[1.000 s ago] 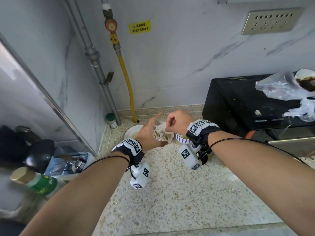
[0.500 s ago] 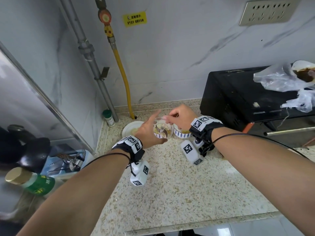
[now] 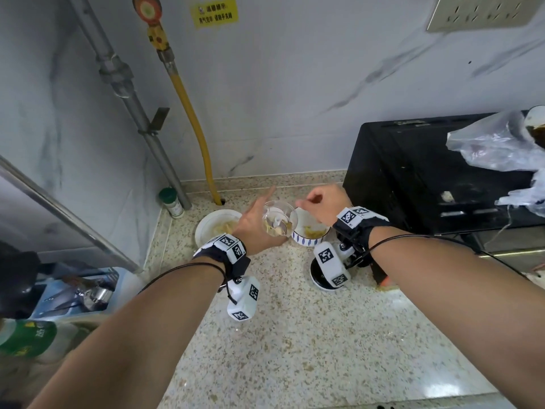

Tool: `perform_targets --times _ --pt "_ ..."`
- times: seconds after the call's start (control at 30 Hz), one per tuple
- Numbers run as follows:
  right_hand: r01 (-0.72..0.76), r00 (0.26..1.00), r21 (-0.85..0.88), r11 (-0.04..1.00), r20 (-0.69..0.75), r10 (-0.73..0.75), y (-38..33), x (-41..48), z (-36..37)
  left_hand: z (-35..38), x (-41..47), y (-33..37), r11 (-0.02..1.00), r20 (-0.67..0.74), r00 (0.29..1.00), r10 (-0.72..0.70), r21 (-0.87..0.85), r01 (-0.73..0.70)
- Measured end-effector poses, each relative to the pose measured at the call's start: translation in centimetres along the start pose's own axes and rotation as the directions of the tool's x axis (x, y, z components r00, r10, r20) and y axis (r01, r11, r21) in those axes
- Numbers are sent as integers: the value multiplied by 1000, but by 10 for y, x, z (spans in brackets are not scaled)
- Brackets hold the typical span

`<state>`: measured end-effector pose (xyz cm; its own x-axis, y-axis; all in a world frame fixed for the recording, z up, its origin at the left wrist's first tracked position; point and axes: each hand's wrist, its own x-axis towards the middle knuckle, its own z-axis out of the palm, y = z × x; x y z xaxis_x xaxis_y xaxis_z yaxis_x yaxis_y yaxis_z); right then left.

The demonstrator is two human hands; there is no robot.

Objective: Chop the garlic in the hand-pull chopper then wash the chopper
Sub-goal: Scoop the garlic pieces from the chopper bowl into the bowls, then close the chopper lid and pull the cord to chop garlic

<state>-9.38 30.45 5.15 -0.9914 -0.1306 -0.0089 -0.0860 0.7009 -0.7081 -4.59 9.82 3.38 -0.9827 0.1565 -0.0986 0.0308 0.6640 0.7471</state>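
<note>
My left hand clamps the chopper cup, tipped toward the bowl — right hand curled, grip unclear; tilt steadily, scrape gently.

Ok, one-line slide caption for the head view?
Left hand holds the clear chopper cup tilted toward a blue-patterned bowl; right hand, fingers curled, beside the cup's rim.

Blue-patterned white bowl, yellow hose, speckled beige counter.

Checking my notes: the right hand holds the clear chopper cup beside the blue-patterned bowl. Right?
No. The head view shows the left hand holding the clear chopper cup beside the blue-patterned bowl; the right hand hovers above that bowl, fingers curled.
</note>
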Motion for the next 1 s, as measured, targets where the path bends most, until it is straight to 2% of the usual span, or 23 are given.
perform_targets --times 0.17,0.33,0.43,0.63,0.73,0.87,1.0 --pt "-205 976 -94 974 53 210 26 -12 16 13 -7 -8 1000 -39 999 -25 1 25" --pt "-253 960 -128 959 92 265 52 -38 33 23 -25 -18 999 -56 998 -37 5 38" --pt "-300 947 -180 937 59 315 58 -52 35 28 -37 -22 999 -75 996 -39 1 39" --pt "-340 909 -349 873 117 401 67 -75 47 36 -57 -24 999 -76 997 -27 28 29" --pt "-309 898 -424 851 165 408 70 -79 53 41 -65 -26 999 -83 996 -33 21 34" --pt "-289 866 -427 857 264 424 73 -83 59 47 -78 -31 1000 -65 998 -23 7 23" --pt "-291 895 -393 872 209 394 75 -91 67 45 -90 -38 999 -55 998 -32 -13 31"
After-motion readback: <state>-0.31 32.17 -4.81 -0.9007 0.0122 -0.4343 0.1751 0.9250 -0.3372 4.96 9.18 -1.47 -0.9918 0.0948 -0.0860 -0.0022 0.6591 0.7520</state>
